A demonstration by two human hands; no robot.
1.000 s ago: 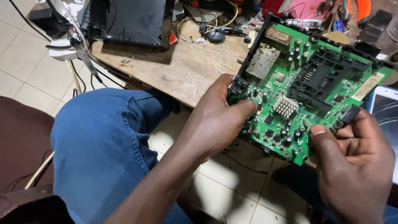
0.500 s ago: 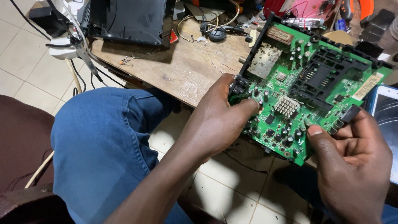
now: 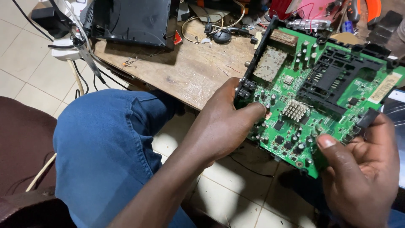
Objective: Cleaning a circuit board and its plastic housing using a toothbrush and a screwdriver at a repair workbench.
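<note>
Table (image 3: pixel 198 71): I see worn, scratched wood, cables strewn on it.
Circuit board (image 3: pixel 333 105): green, flat, studded with components, a ribbed metal heatsink; held tilted above the table edge.
Left hand (image 3: pixel 223 122): clasps the board's left edge.
Right hand (image 3: pixel 363 169): pinches its lower right corner.

Right thumb (image 3: pixel 325 141) lower on circuit board (image 3: pixel 320 97)

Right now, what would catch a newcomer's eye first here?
A large green circuit board with a small silver finned heat sink fills the right side, gripped by the left hand on its near left edge and the right hand at its lower right corner. Behind it stands a worn wooden table strewn with cables.
</note>
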